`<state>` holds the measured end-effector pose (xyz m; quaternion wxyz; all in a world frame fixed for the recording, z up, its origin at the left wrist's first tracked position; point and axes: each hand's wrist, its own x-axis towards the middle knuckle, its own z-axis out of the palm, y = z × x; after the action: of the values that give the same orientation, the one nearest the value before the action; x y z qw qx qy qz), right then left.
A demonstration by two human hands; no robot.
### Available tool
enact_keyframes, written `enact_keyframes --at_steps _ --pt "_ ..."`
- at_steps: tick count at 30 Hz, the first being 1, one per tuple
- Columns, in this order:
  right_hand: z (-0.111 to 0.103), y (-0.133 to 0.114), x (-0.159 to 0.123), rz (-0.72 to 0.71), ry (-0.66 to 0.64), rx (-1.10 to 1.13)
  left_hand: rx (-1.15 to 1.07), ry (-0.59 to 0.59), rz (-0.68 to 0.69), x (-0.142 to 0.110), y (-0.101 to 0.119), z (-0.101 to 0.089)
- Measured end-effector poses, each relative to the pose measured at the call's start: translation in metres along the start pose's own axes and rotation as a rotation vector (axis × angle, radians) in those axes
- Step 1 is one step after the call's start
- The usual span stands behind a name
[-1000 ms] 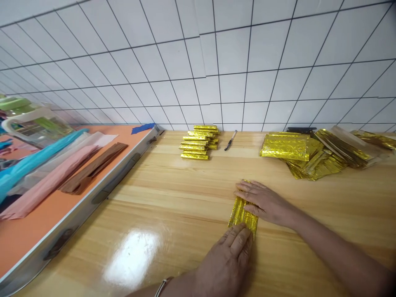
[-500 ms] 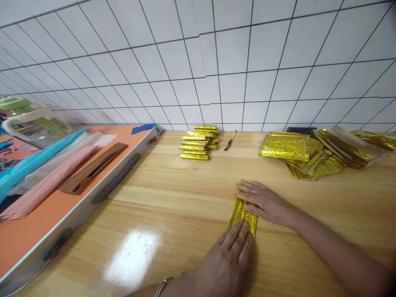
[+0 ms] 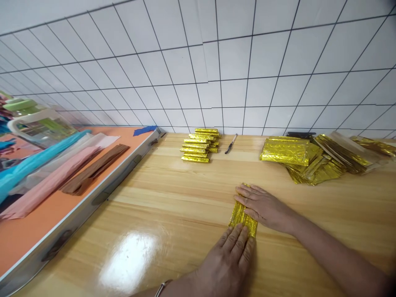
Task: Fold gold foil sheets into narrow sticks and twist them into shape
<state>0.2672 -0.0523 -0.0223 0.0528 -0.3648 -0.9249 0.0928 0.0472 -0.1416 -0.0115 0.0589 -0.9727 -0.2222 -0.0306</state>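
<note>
Left hand (image 3: 229, 258) and right hand (image 3: 267, 208), both palm down, lie on a folded gold foil sheet (image 3: 238, 213); neither is clamped round it. From my remote station I see the left hand's fingers nearly together on the near end, the right hand's slightly apart across the far end. I take the pen (image 3: 231, 144) as reference. The foil sheet rests flat on the table (image 3: 173, 198), on the near side of the pen and slightly to its right. It lies ahead of the left palm, pen-ward, and to the left of the right wrist; since both hands touch it, I call neither nearer. Its long axis, marked by lengthwise creases, runs away from the wearer, the far end pointing roughly toward the pen. Left of the pen: a stack of narrow gold foil strips (image 3: 195, 147). Right of the pen: a heap of flat gold foil pieces (image 3: 284, 151). Well to the left of the pen: a brown crepe-like strip (image 3: 95, 169).
</note>
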Motion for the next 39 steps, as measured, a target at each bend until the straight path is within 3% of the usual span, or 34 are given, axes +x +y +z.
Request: enact_keyframes --at_steps 5,9,15,20,31,39 --pt "-0.001 -0.018 -0.005 0.006 0.042 -0.008 0.045 0.078 0.008 0.002 -0.001 -0.001" --pt "-0.001 -0.032 -0.008 -0.065 -0.042 0.087 0.047 0.087 -0.004 0.003 0.000 0.001" --pt "0.000 -0.021 -0.006 -0.083 -0.075 0.120 0.053 0.090 -0.006 0.003 0.001 0.002" --pt "0.000 -0.009 0.000 -0.046 -0.031 0.076 -0.011 0.101 -0.038 0.002 0.003 0.007" --pt "0.006 -0.008 0.014 0.226 0.025 -0.096 -0.166 -0.029 -0.088 0.001 0.006 -0.008" --pt "0.020 -0.046 0.050 0.479 0.120 -0.207 -0.192 -0.022 -0.128 0.001 0.010 -0.011"
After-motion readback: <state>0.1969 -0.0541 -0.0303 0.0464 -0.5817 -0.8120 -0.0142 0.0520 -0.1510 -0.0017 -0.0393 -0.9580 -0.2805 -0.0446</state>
